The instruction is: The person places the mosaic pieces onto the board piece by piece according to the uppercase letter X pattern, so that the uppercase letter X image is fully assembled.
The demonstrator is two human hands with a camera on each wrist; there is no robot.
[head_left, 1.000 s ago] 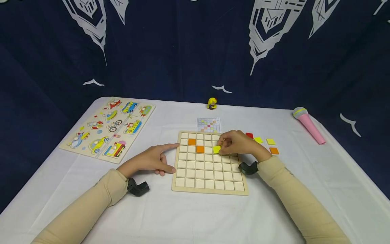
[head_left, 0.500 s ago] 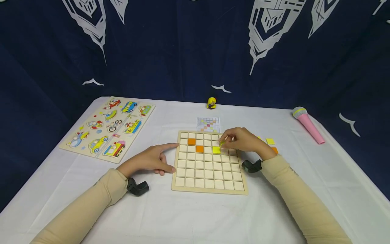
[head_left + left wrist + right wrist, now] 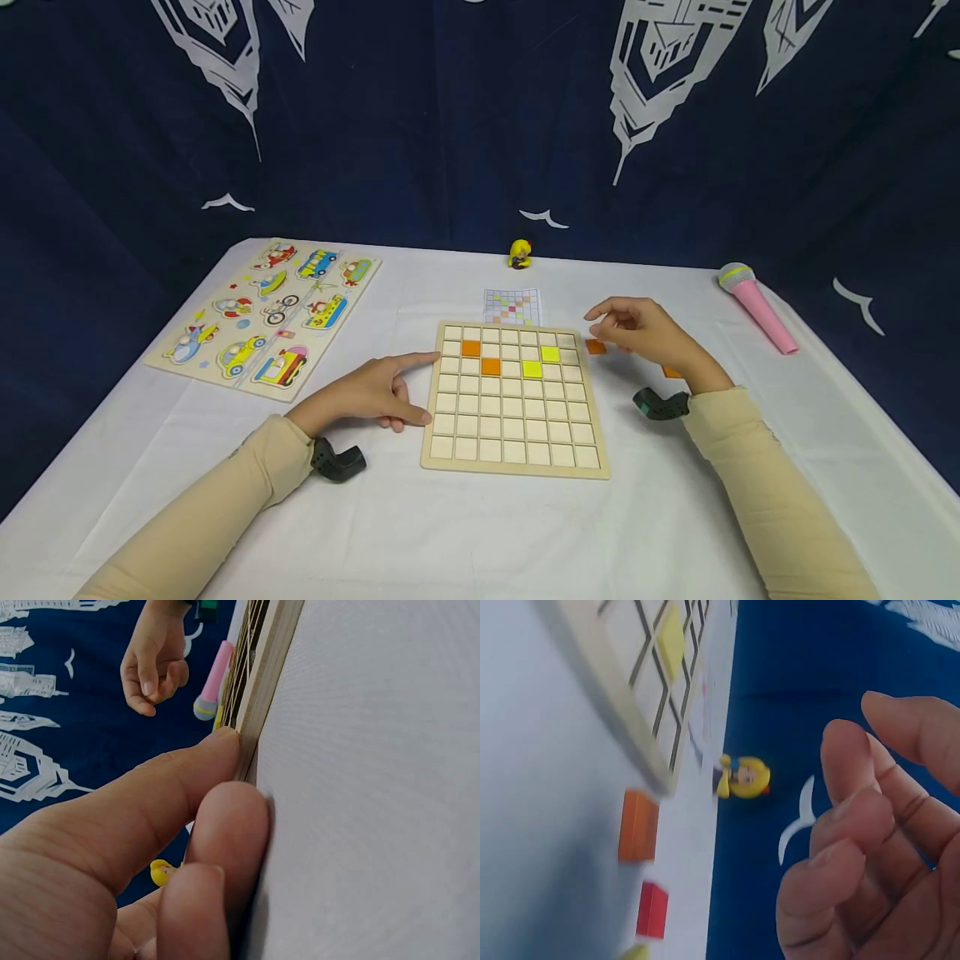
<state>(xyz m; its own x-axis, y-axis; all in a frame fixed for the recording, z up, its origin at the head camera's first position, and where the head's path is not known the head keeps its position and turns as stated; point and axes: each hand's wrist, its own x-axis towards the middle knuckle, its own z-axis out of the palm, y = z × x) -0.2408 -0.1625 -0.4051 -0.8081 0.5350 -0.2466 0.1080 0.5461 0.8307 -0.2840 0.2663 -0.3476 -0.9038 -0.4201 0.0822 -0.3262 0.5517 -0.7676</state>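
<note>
A square wooden grid board (image 3: 513, 429) lies on the table. Two orange tiles, (image 3: 470, 348) and two yellow tiles (image 3: 532, 369) sit in its cells. At the board's left edge, my left hand (image 3: 367, 392) touches the rim with straight index finger and thumb; the left wrist view shows fingertips (image 3: 229, 742) against the board's side. Off the board's upper right corner hovers my right hand (image 3: 645, 333), its fingers loosely bent with nothing between them. Beneath it lies a loose orange tile (image 3: 596, 347). A red tile (image 3: 652, 909) shows in the right wrist view, hidden from the head view.
Behind the board lies a printed grid card (image 3: 512, 307), with a small yellow-haired figure (image 3: 520, 254) farther back. A picture puzzle board (image 3: 262, 321) occupies the left side. A pink toy microphone (image 3: 761, 310) lies at the right. Another orange tile (image 3: 671, 372) is partly covered by my right wrist.
My right hand has let go of a second yellow tile, which lies in a cell up and right of the first. The hand has moved right, off the board. My left hand stays put.
</note>
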